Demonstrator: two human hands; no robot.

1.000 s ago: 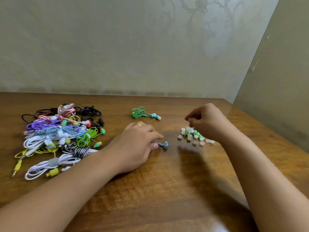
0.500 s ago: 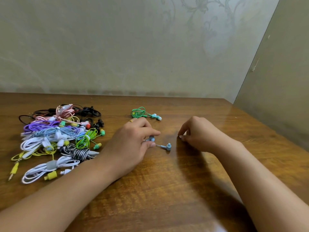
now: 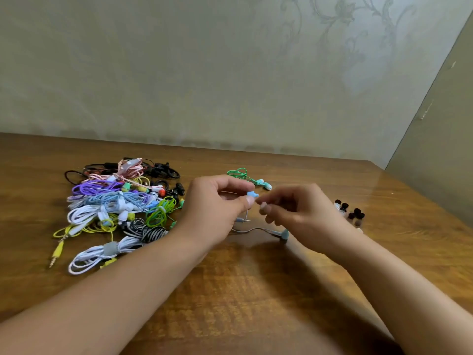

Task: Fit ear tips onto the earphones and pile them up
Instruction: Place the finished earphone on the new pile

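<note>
Left hand [image 3: 217, 208]: fingers pinching a blue earbud [image 3: 252, 194] above the table [image 3: 256, 290].
Right hand [image 3: 299, 211]: fingertips pinching a white ear tip [image 3: 263, 205], just beside the earbud.
Earphone pile [image 3: 117, 208]: near the table's left edge.

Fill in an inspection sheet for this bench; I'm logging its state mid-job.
Surface: wooden table, glossy.
Job's things: blue earbud pinched in left hand; white ear tip pinched in right hand; second earbud lying on the table; dark ear tips at the right.
Clutter: nothing seen.
Grippers: fingers of both hands curled, nearly meeting.
Cables: pile of bundled earphones at the left; green earphones lying apart.
Surroundings: patterned wall.
</note>
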